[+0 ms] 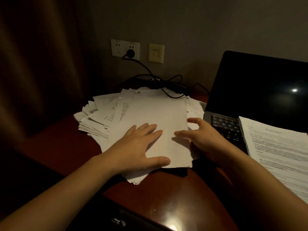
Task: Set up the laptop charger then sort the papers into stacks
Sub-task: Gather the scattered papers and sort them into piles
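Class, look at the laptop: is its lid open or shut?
Open. The laptop has its dark screen raised behind the exposed keyboard.

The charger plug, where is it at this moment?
In the head view, the charger plug sits in the white wall socket, left of the yellowish wall plate.

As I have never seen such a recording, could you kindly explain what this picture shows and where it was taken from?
No machine here: a person wears a camera on the head, so you look down on their own bare arms. The left hand lies flat on a loose pile of papers on a dark wooden desk; the right hand, fingers spread, is at its right side and grips nothing visible. At right stands an open laptop, screen dark, with a neater stack of printed pages partly over its keyboard. A black plug sits in the wall socket, its cable running down behind the pile.
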